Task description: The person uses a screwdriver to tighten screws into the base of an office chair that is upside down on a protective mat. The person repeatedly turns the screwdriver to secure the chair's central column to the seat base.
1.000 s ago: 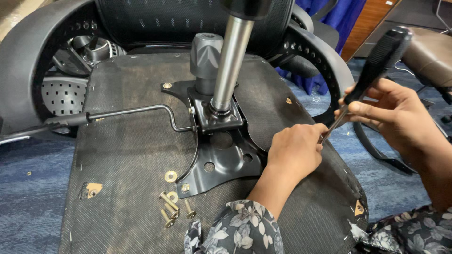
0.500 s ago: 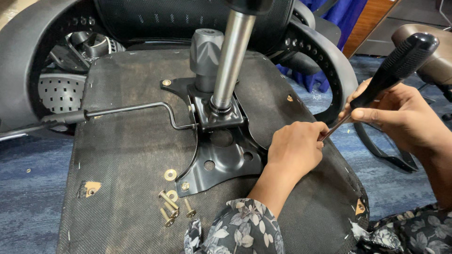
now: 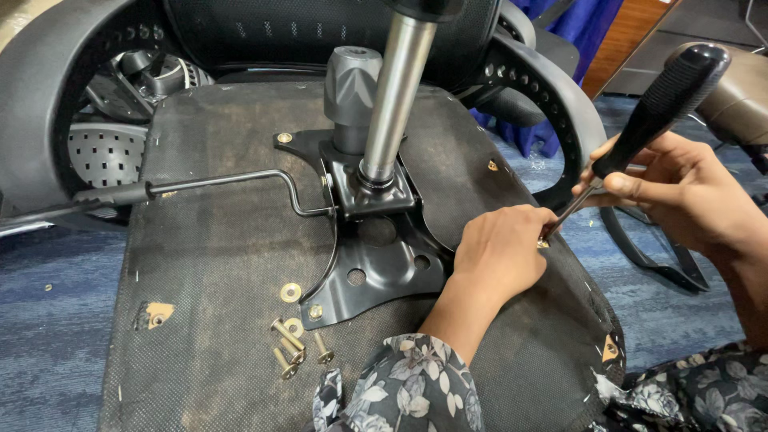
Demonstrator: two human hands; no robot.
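Observation:
My left hand [image 3: 500,256] rests on the black fabric underside of an upturned chair seat [image 3: 208,264], at the right edge of the black metal mechanism plate [image 3: 376,272]. Its fingertips pinch a small brass bolt [image 3: 544,242] against the seat. My right hand [image 3: 680,192] grips a screwdriver with a thick black handle [image 3: 664,100], tilted up to the right. The thin shaft of the screwdriver meets the bolt at my left fingertips. A shiny gas cylinder [image 3: 396,88] stands up from the plate.
Several loose brass bolts [image 3: 292,348] and a washer [image 3: 291,292] lie on the seat near the plate's front corner. A bent lever rod [image 3: 224,182] runs left from the plate. Black armrests [image 3: 552,104] curve at both sides. Blue carpet [image 3: 48,320] surrounds the chair.
The screwdriver handle has swung to the right and a little higher in my right hand. My left hand has stayed at the same spot on the seat.

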